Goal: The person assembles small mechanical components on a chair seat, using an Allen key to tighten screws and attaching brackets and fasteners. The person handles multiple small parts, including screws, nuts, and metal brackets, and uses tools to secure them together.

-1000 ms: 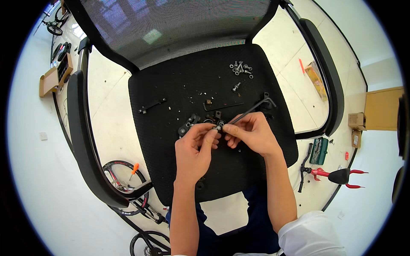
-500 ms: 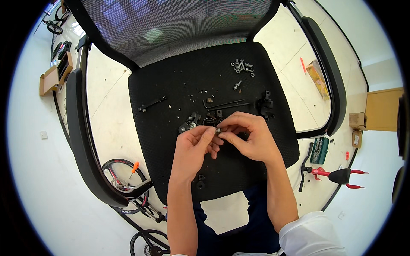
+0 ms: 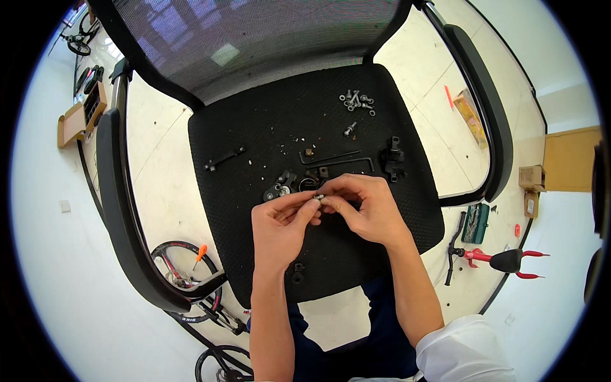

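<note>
A small silvery metal fastener [image 3: 320, 198] is pinched between the fingertips of both hands, low over the black chair seat. My left hand [image 3: 280, 223] grips it from the left with thumb and index finger. From the other side my right hand [image 3: 363, 207] closes thumb and fingers on it. Just beyond the fingers lies a black and grey mechanical part [image 3: 280, 184], partly hidden behind the left hand. Two black hex keys [image 3: 334, 159] rest farther back, beside a small brownish metal block [image 3: 309, 152]. The fastener's exact kind is too small to make out.
On the seat [image 3: 254, 121] lie a pile of bolts [image 3: 356, 100], one separate bolt [image 3: 350, 129], a black bracket [image 3: 393, 159], a slim black bar [image 3: 224, 159] and small black parts [image 3: 298, 274]. Armrests [image 3: 118, 210] flank it. A green toolbox [image 3: 475, 224] stands on the floor.
The fastener has tilted between the fingertips, and my fingers have drawn closer around it. My right hand has shifted slightly left and down.
</note>
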A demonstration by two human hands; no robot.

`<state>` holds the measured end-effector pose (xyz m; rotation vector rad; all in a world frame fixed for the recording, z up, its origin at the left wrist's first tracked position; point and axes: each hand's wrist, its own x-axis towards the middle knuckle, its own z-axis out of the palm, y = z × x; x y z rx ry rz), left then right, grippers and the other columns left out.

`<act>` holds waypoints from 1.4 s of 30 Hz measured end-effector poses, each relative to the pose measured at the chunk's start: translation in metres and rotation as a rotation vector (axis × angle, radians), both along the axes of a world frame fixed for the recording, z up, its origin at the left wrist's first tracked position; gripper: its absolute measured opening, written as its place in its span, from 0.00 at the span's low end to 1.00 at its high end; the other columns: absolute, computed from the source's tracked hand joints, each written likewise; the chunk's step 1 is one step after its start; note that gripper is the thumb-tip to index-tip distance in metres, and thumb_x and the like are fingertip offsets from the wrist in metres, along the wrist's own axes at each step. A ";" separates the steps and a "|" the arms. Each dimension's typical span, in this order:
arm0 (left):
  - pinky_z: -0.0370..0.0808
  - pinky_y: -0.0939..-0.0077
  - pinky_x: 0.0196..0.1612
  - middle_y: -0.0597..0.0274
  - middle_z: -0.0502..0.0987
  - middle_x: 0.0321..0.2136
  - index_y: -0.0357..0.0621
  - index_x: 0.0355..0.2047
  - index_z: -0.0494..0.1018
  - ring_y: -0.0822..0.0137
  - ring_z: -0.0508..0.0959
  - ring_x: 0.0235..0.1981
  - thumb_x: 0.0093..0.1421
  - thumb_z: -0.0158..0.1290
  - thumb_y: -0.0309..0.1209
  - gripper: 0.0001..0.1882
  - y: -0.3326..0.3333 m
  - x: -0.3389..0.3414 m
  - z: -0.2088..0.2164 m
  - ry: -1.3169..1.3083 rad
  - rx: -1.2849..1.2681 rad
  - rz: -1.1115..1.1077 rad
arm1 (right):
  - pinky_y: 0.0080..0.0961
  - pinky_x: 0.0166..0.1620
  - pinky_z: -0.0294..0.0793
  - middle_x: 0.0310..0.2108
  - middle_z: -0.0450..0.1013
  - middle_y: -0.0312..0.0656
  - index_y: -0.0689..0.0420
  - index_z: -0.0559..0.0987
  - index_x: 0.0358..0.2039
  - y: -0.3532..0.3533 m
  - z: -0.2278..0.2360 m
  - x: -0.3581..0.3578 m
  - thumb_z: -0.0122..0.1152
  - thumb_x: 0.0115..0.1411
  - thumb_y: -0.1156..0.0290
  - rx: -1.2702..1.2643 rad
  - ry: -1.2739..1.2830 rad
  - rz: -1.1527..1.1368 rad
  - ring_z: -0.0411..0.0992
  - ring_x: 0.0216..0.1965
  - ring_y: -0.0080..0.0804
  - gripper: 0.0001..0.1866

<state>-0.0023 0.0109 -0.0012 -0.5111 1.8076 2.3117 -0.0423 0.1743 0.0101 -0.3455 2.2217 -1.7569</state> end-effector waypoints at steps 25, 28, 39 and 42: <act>0.76 0.73 0.35 0.57 0.79 0.32 0.38 0.38 0.77 0.62 0.80 0.32 0.57 0.57 0.20 0.08 0.004 0.003 0.013 0.507 -0.728 -0.104 | 0.18 0.33 0.77 0.27 0.77 0.42 0.67 0.76 0.31 0.009 0.000 -0.004 0.60 0.60 0.80 -0.449 -0.421 0.034 0.76 0.28 0.22 0.04; 0.76 0.73 0.35 0.57 0.78 0.31 0.38 0.38 0.77 0.62 0.79 0.31 0.58 0.56 0.21 0.07 0.000 0.004 0.010 0.527 -0.746 -0.120 | 0.17 0.33 0.77 0.27 0.77 0.41 0.67 0.76 0.32 0.006 0.000 -0.003 0.61 0.60 0.81 -0.454 -0.352 0.043 0.76 0.27 0.22 0.03; 0.76 0.76 0.34 0.57 0.78 0.31 0.39 0.38 0.76 0.65 0.79 0.29 0.59 0.56 0.24 0.07 0.005 0.000 0.004 0.420 -0.573 -0.087 | 0.17 0.37 0.77 0.28 0.78 0.43 0.68 0.77 0.33 0.007 0.004 -0.005 0.60 0.58 0.84 -0.316 -0.299 -0.011 0.77 0.30 0.22 0.03; 0.75 0.76 0.34 0.57 0.77 0.31 0.39 0.38 0.76 0.65 0.79 0.29 0.59 0.56 0.23 0.07 0.004 0.000 0.005 0.459 -0.595 -0.080 | 0.17 0.37 0.77 0.28 0.79 0.43 0.68 0.78 0.34 0.009 0.005 -0.006 0.60 0.58 0.83 -0.295 -0.316 0.001 0.78 0.30 0.22 0.03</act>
